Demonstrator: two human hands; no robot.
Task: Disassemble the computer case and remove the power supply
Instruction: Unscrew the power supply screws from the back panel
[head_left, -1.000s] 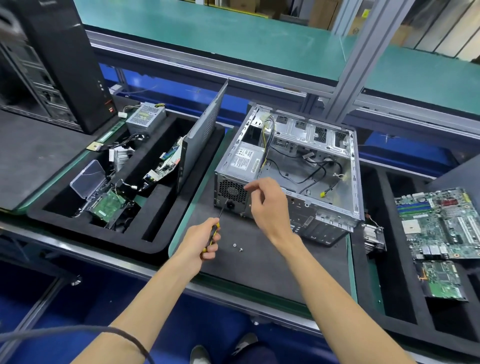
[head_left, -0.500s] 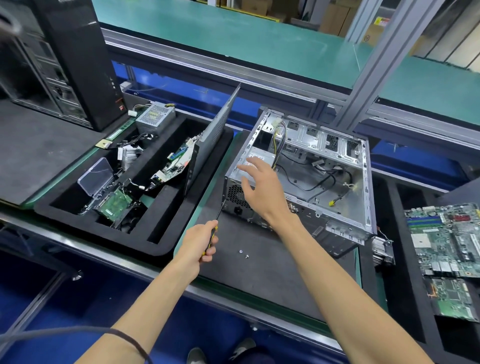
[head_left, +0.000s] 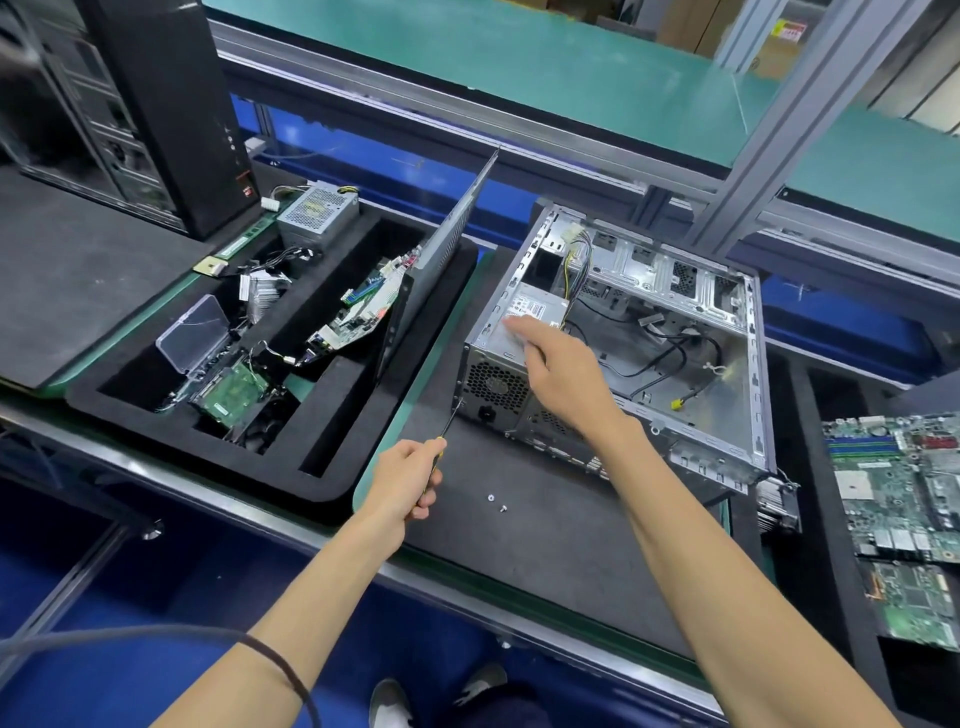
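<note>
1. Bare forearms, no sleeves in view, no gloves on left hand (head_left: 402, 480) or right hand (head_left: 558, 371).
2. Thin dark band (head_left: 270, 656) round left forearm, dark cable (head_left: 104, 635) running off it toward frame's left edge.
3. Grey shoes (head_left: 434, 699) with lighter soles, bottom of frame.

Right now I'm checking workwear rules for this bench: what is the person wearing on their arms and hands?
Nothing covers either arm: no sleeves show and both forearms are bare. The left hand and right hand have no gloves, rings or watch. The only item is a thin dark band round the left forearm, with a dark cable running off it.
</note>
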